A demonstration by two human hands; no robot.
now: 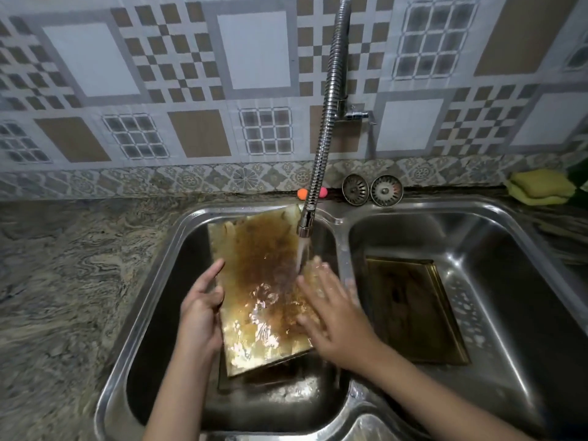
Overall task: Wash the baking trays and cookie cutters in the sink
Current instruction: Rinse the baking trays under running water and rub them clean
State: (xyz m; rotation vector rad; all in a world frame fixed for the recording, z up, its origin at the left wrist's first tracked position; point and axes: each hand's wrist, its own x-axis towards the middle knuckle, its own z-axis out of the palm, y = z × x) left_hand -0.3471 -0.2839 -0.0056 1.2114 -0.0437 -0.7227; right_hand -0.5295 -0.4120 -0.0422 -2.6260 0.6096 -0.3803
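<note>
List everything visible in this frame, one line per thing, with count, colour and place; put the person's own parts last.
Baking tray: one, brown-stained, tilted in the left basin under the stream.
Second tray: one, dark brassy, flat in the right basin.
Further tray: apparently one, dark, under the tilted tray; mostly hidden.
Sink: one, steel, two basins.
Tap: one, chrome flexible hose, wall-mounted, water running.
Strainers: two, metal, on the ledge behind the sink.
Small balls: two, orange and pink, behind the hose.
Sponges: yellow-green stack, far right counter.
Counter: mottled grey-beige stone.
Wall tiles: patterned white, brown, grey.
Left hand: grip on the tilted tray's left edge.
Right hand: flat, fingers spread, on the tray's wet surface.
</note>
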